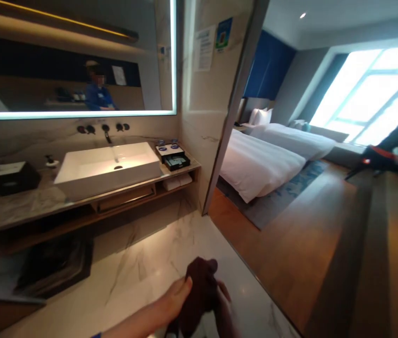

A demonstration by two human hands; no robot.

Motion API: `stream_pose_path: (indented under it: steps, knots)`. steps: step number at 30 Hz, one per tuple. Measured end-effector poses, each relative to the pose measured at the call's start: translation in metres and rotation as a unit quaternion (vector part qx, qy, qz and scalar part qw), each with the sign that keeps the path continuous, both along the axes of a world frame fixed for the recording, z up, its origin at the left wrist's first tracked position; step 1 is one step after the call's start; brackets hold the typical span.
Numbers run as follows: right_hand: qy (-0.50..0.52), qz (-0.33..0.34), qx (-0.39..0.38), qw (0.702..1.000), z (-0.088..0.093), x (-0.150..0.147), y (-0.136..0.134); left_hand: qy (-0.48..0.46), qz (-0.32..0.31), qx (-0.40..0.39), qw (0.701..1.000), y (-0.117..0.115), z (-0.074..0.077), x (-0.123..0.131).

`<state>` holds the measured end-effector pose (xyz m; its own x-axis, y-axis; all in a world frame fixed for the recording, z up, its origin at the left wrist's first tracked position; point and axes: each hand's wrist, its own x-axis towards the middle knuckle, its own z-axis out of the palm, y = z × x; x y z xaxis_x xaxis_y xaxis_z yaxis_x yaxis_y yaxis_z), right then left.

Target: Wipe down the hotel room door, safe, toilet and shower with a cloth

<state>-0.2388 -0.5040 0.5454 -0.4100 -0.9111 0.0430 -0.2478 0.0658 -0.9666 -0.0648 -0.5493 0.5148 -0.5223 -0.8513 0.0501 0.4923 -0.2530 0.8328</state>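
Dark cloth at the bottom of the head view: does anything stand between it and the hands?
Nothing visible does. The left hand grips the dark cloth by its left edge; the right hand, blurred and partly covered by the fabric, touches its right side. Below them lies the marble floor.

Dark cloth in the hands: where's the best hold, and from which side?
Probably the bunched middle of the dark cloth, pinched from left and right. It is limp, gathered into an upright wad with the rest hanging below, so a mid-height pinch catches most folds. The left hand holds its left edge there; the blurred right hand sits at its right.
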Motion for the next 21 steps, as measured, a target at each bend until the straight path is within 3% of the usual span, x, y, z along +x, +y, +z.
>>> stream_pose_path:
  steps: [4, 7, 11, 13, 16, 21]
  knots:
    - [-0.165, 0.075, -0.017, 0.983, -0.002, 0.063, -0.06, 0.095, 0.121, 0.123, 0.98, -0.017, -0.011, 0.074]
    - [-0.21, 0.132, -0.014, 0.969, 0.008, 0.112, -0.096, 0.224, 0.183, 0.233, 0.929, -0.021, -0.018, 0.1]
    - [-0.209, 0.21, 0.04, 0.954, 0.011, 0.165, -0.136, 0.305, 0.262, 0.327, 0.855, -0.03, -0.032, 0.13]
    - [-0.203, 0.229, 0.07, 0.949, 0.008, 0.183, -0.155, 0.33, 0.283, 0.326, 0.84, -0.037, -0.039, 0.148]
    - [-0.203, 0.243, 0.104, 0.943, 0.005, 0.199, -0.182, 0.35, 0.32, 0.265, 0.84, -0.051, -0.043, 0.169]
    - [-0.171, 0.308, 0.129, 0.927, 0.018, 0.206, -0.224, 0.284, 0.369, 0.185, 0.865, -0.096, -0.027, 0.164]
